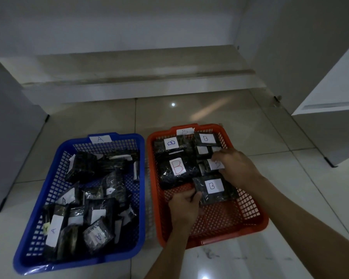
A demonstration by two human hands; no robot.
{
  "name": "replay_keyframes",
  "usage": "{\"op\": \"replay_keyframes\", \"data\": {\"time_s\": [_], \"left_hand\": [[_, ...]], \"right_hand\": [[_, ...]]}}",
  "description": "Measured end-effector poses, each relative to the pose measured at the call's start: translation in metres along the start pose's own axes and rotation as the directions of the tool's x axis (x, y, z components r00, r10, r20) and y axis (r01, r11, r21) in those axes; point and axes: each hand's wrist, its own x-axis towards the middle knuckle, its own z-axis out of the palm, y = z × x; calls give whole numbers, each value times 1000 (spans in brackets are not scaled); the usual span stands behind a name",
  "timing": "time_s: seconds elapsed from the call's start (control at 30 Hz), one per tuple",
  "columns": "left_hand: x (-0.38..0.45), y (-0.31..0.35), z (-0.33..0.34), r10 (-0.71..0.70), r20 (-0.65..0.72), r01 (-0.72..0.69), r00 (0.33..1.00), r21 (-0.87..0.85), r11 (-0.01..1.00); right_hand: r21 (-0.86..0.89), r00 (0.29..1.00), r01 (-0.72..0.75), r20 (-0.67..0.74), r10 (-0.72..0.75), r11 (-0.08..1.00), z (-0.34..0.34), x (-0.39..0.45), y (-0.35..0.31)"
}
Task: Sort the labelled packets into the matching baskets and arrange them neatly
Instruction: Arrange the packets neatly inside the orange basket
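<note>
An orange basket (248,224) tagged B stands on the right of the floor. Several dark packets with white B labels lie in its far half. My left hand (184,206) grips the near-left corner of the nearest B packet (215,189). My right hand (237,166) rests on another B packet (215,165) behind it, fingers curled over its label. A big packet with a red B (176,170) lies to the left. A blue basket (54,198) tagged A, at the left, holds a loose heap of A packets (93,208).
Both baskets sit on glossy pale floor tiles (250,262). A low step (139,85) runs across behind them. An open white cabinet door (330,109) stands at the right and a grey panel (10,137) at the left.
</note>
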Motion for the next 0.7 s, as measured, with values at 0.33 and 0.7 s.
{"op": "replay_keyframes", "data": {"time_s": [0.33, 0.7], "left_hand": [[-23, 19, -26, 165, -54, -157, 985, 130, 979], [-92, 14, -118, 174, -294, -25, 940, 448, 894]], "right_hand": [[258, 926, -235, -233, 296, 937, -4, -45, 8], [545, 877, -361, -77, 475, 756, 14, -103, -22]]}}
